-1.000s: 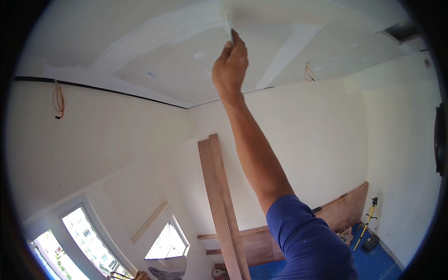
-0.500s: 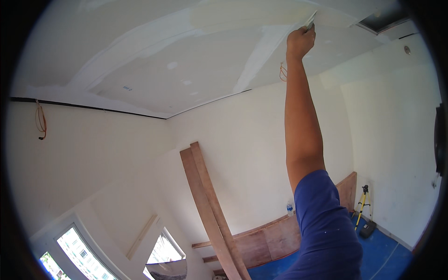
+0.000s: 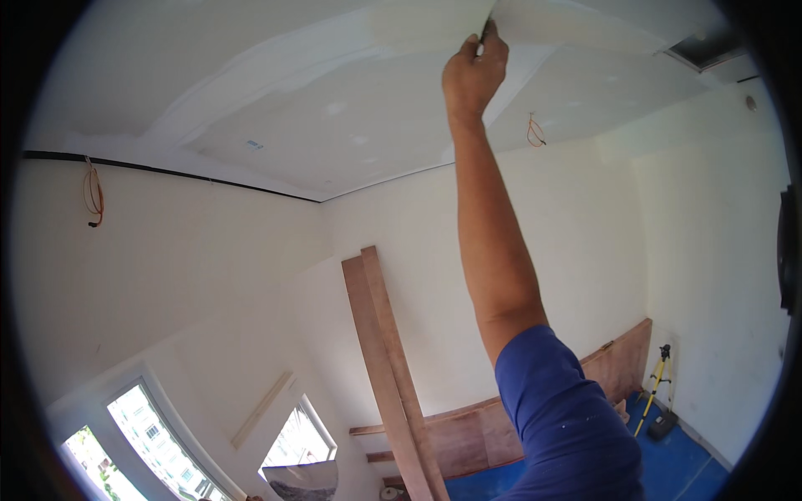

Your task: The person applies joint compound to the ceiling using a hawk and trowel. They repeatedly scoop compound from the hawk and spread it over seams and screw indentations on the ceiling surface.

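**Right hand (image 3: 474,79) high, scraper (image 3: 486,31) up at the ceiling (image 3: 284,167)**

And here we are, overhead: I have the right arm stretched long, with the ceiling right beyond the fingertips. The grip is closed down, thumb and fingers pinched round a thin, dark tool; I read it as a scraper, though the hand covers much of it. It sticks out past the fingertips, its long axis pointing up and leaning slightly right, seen almost edge-on near the top of my view. Is the edge pressed to the board? It looks that way, but I can't confirm contact from here.

Now the key relation: a cream band (image 3: 426,27) lies just left of the tip, while a white strip (image 3: 516,83) slants down past the right side of the hand. Farther right hangs an orange wire (image 3: 535,131), well apart from the arm. My right is the only hand near; the left is out of view, so I can't tell what it holds.
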The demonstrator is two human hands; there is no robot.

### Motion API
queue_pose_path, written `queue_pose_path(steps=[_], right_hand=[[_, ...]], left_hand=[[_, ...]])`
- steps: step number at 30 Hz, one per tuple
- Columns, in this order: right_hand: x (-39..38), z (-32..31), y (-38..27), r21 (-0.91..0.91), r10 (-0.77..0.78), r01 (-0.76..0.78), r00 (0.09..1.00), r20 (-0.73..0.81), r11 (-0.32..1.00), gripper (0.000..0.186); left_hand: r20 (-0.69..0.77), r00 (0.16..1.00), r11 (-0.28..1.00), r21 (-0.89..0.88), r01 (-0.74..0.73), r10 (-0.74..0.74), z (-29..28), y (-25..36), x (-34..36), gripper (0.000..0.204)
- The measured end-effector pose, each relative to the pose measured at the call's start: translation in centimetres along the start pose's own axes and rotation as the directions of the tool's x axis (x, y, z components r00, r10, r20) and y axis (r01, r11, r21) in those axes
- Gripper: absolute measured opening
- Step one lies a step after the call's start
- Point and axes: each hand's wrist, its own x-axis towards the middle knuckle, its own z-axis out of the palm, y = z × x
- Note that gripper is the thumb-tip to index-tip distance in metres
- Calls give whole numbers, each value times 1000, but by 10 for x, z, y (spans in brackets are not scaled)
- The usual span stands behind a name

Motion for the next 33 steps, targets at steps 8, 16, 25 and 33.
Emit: queue_pose_path(steps=[8, 16, 25, 33], right_hand=[[-105, 60, -102, 85, 12, -25, 989, 151, 996, 51], [-144, -3, -115, 120, 54, -115, 904, 424, 986, 33], [-298, -306, -188, -60, 56, -851, -36, 998, 521, 39], [-360, -420, -176, -281, -169, -814, -414, 894, 509, 67]], left_hand=[[-115, 990, 979, -178, -100, 80, -5, -21, -2, 38], [-81, 997, 972, -233, -8, -11, -1, -5, -7, 33], [190, 931, 755, -545, 365, -313, 31, 9, 3, 28], [369, 918, 918, -297, 264, -144, 46, -2, 13, 29]])
